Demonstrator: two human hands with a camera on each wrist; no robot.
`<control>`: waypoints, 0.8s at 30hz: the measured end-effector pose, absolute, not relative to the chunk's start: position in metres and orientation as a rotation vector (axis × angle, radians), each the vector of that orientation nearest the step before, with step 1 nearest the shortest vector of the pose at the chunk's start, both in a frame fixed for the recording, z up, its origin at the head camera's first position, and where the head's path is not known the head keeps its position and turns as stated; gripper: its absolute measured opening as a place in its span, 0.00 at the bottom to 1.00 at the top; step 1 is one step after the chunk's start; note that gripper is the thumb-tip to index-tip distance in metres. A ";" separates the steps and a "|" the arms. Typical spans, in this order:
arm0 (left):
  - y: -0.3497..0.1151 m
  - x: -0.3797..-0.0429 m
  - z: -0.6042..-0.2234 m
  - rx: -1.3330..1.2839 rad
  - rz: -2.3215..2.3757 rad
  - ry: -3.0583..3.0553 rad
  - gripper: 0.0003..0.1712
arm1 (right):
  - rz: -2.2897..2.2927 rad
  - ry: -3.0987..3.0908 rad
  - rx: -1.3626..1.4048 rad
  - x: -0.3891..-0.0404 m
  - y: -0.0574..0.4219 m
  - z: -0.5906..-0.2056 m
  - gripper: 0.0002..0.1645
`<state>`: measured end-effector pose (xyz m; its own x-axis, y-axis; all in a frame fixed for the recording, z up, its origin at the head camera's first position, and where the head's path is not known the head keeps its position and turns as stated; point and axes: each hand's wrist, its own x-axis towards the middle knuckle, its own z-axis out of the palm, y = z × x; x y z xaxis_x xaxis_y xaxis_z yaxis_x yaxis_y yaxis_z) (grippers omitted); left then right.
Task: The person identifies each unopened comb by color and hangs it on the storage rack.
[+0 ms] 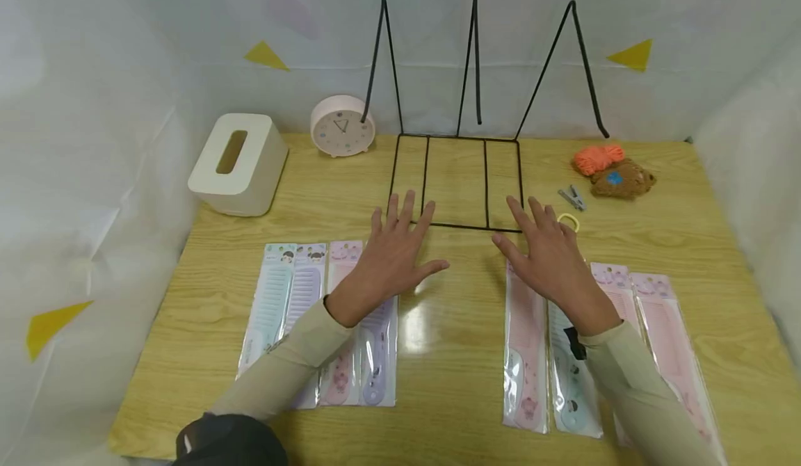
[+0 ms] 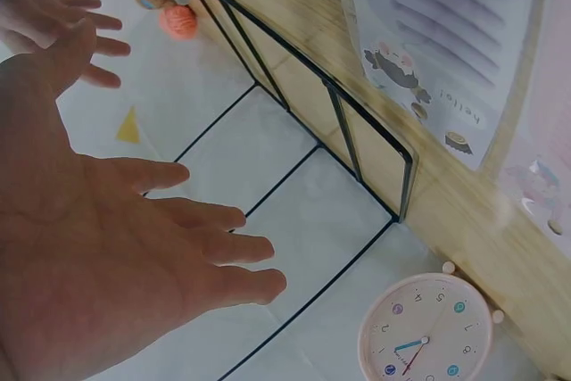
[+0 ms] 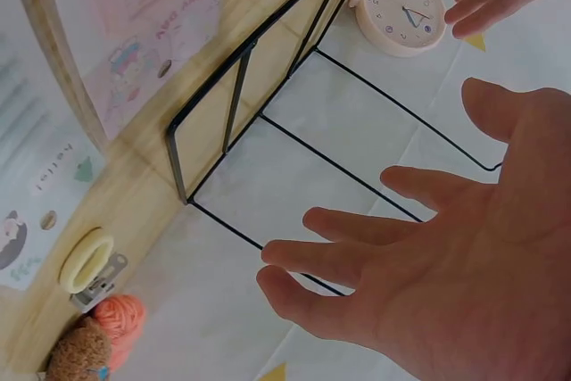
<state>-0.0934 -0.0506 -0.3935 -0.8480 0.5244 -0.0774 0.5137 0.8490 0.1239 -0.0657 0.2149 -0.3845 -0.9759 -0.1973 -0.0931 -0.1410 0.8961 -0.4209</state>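
Note:
Both hands hover palm down with fingers spread, holding nothing. In the head view my left hand [image 1: 393, 254] overlaps the front left corner of a black wire rack [image 1: 457, 226]. My right hand [image 1: 551, 257] is by the rack's front right corner. Packaged combs lie in two groups. Beneath the left forearm are a mint comb [image 1: 272, 292], a lilac comb [image 1: 304, 288], a pink comb [image 1: 341, 375] and a purple comb [image 1: 375, 362]. Around the right forearm lie a pink comb [image 1: 526, 355], a mint comb [image 1: 572, 389] and more pink combs [image 1: 666, 334].
A white tissue box [image 1: 240, 160] and a round pink clock [image 1: 342, 129] stand at the back left. At the back right lie orange yarn [image 1: 597, 158], a brown knitted piece [image 1: 624, 179], a metal clip [image 1: 572, 198] and a yellow ring [image 1: 569, 221]. Tall wire prongs rise from the rack's rear.

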 end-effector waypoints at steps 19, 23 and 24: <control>-0.105 -0.196 -0.406 0.906 0.339 2.519 0.57 | -0.468 2.726 -0.306 -0.061 0.277 -0.415 0.54; -0.110 -0.212 -0.420 0.964 0.278 2.541 0.57 | -0.492 2.760 -0.277 -0.060 0.280 -0.425 0.49; -0.110 -0.214 -0.424 0.973 0.280 2.533 0.58 | -0.512 2.763 -0.273 -0.060 0.280 -0.426 0.46</control>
<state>-0.2139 -0.1099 -0.4237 -0.6720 0.6756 -0.3033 0.5929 0.7362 0.3262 -0.0603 0.2800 -0.4261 -0.9316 -0.2410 -0.2723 -0.1275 0.9178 -0.3760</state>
